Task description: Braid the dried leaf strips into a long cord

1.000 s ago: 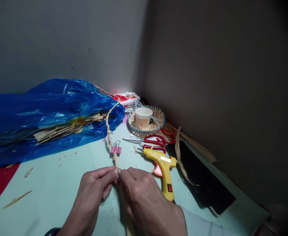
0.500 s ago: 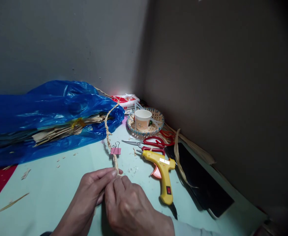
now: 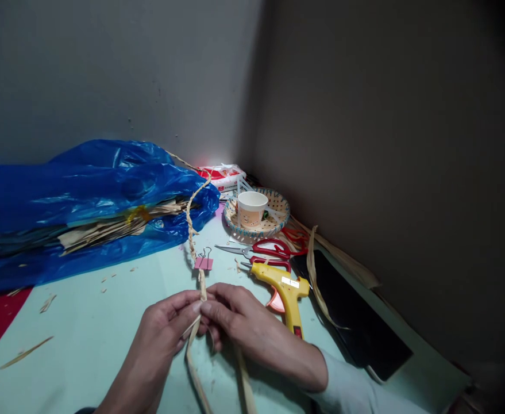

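Pinching braid [image 3: 190, 226], right hand [image 3: 246, 325] now farther forward

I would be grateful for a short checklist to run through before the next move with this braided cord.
1. Left hand on the braided cord: ok, pinching it below the clip.
2. Right hand on the cord: ok, holding it at the same spot.
3. Pink binder clip in place: ok, attached to the cord above both hands.
4. Loose strands untangled: ok, two trail apart toward the near edge.
5. Glue gun clear of the right arm: cannot tell, since the arm hides its handle's end.
6. Scissors away from the cord: ok, lying to its right.
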Demonstrator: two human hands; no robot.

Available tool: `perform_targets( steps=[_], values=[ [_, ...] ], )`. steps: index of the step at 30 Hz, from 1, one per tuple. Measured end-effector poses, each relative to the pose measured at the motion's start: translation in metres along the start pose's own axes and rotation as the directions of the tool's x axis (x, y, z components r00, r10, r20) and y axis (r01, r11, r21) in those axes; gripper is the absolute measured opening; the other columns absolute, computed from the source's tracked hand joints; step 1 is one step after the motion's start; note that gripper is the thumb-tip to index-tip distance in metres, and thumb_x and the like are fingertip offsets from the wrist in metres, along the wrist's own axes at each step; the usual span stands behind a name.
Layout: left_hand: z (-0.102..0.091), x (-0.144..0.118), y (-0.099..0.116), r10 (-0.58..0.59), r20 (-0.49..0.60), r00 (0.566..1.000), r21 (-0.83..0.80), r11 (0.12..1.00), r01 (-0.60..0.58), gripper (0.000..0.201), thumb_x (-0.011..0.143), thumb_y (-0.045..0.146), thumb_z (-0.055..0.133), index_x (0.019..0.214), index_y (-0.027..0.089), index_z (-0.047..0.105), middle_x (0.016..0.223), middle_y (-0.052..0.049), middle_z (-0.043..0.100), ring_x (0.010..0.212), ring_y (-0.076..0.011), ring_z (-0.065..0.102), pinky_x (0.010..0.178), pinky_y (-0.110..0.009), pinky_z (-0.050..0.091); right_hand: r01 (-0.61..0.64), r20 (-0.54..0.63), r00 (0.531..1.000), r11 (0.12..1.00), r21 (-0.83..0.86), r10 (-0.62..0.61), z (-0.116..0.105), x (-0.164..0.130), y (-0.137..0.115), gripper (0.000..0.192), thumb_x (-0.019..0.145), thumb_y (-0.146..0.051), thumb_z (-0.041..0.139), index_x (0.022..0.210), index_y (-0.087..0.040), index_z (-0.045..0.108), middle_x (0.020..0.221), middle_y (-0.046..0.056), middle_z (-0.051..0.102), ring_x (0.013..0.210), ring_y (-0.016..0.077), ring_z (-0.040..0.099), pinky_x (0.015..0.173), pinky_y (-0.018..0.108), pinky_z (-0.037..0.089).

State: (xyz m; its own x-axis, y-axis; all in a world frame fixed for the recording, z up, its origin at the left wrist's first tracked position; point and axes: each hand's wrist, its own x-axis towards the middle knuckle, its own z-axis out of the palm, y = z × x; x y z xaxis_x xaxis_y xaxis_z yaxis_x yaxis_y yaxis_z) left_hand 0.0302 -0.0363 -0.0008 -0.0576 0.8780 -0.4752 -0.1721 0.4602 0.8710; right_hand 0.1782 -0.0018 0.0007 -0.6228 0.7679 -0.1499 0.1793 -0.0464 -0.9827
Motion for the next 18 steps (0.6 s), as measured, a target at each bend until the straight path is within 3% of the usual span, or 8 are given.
perform_targets(
  steps=[3, 7, 10, 13, 16, 18],
  values=[
    [0.0016, -0.0004, -0.0002, 0.037, -0.037, 0.999, -0.004, 0.999, -0.037, 0.031, 0.068, 0.032, 0.075, 0.093, 0.018, 0.062, 0.062, 0.002, 0.069, 0.056, -0.0122, 0.057, 0.05, -0.018, 0.038, -0.001, -0.078, 0.997, 0.998, -0.07, -0.005, 0.0026, 0.0022, 0.0012, 0.023, 0.094, -0.026, 0.046, 0.077, -0.015, 0.057, 0.069, -0.001, 0.058, 0.058, 0.009, 0.049, 0.059, 0.021, 0.037],
    [0.0019, 0.0, -0.0005, 0.153, -0.03, 0.988, 0.014, 0.988, -0.153, 0.039, 0.067, 0.027, 0.075, 0.097, 0.023, 0.05, 0.056, 0.006, 0.066, 0.039, -0.0068, 0.043, 0.04, -0.016, 0.021, 0.047, -0.061, 0.997, 0.99, -0.135, -0.055, 0.0, 0.0033, 0.0009, 0.03, 0.094, -0.023, 0.046, 0.066, -0.015, 0.056, 0.063, -0.002, 0.054, 0.061, 0.0096, 0.047, 0.058, 0.021, 0.033],
    [0.0009, 0.001, -0.0021, 0.174, -0.039, 0.984, 0.06, 0.983, -0.171, 0.034, 0.071, 0.028, 0.072, 0.095, 0.024, 0.047, 0.054, 0.008, 0.065, 0.038, -0.0064, 0.041, 0.044, -0.018, 0.028, 0.036, -0.077, 0.996, 0.99, -0.137, -0.047, -0.001, 0.0036, 0.0001, 0.026, 0.091, -0.023, 0.05, 0.067, -0.015, 0.059, 0.06, -0.003, 0.051, 0.058, 0.0093, 0.044, 0.055, 0.021, 0.03],
    [-0.001, 0.0008, -0.0047, 0.226, -0.001, 0.974, 0.136, 0.965, -0.223, 0.028, 0.077, 0.032, 0.066, 0.094, 0.025, 0.045, 0.059, 0.006, 0.068, 0.052, -0.0133, 0.058, 0.059, -0.024, 0.043, -0.002, -0.099, 0.995, 0.997, -0.074, -0.005, 0.0002, 0.004, -0.0008, 0.028, 0.089, -0.019, 0.05, 0.063, -0.014, 0.057, 0.058, -0.002, 0.051, 0.056, 0.0089, 0.044, 0.055, 0.021, 0.031],
    [-0.0026, -0.0029, -0.006, 0.267, 0.031, 0.963, 0.327, 0.908, -0.262, 0.023, 0.084, 0.038, 0.057, 0.099, 0.026, 0.044, 0.077, -0.001, 0.074, 0.076, -0.0214, 0.066, 0.072, -0.029, 0.045, -0.016, -0.13, 0.991, 0.999, -0.049, 0.009, 0.0027, 0.0044, 0.0013, 0.03, 0.087, -0.021, 0.051, 0.059, -0.013, 0.057, 0.056, -0.002, 0.052, 0.054, 0.009, 0.044, 0.054, 0.021, 0.032],
    [-0.0035, -0.0066, -0.005, 0.289, 0.02, 0.957, 0.482, 0.836, -0.262, 0.022, 0.087, 0.042, 0.053, 0.102, 0.027, 0.045, 0.085, -0.002, 0.075, 0.08, -0.0234, 0.066, 0.073, -0.031, 0.045, -0.033, -0.16, 0.987, 0.997, -0.074, 0.021, 0.0045, 0.0042, 0.0039, 0.029, 0.087, -0.024, 0.052, 0.062, -0.013, 0.061, 0.055, -0.002, 0.054, 0.052, 0.0091, 0.043, 0.052, 0.021, 0.031]
  ],
)
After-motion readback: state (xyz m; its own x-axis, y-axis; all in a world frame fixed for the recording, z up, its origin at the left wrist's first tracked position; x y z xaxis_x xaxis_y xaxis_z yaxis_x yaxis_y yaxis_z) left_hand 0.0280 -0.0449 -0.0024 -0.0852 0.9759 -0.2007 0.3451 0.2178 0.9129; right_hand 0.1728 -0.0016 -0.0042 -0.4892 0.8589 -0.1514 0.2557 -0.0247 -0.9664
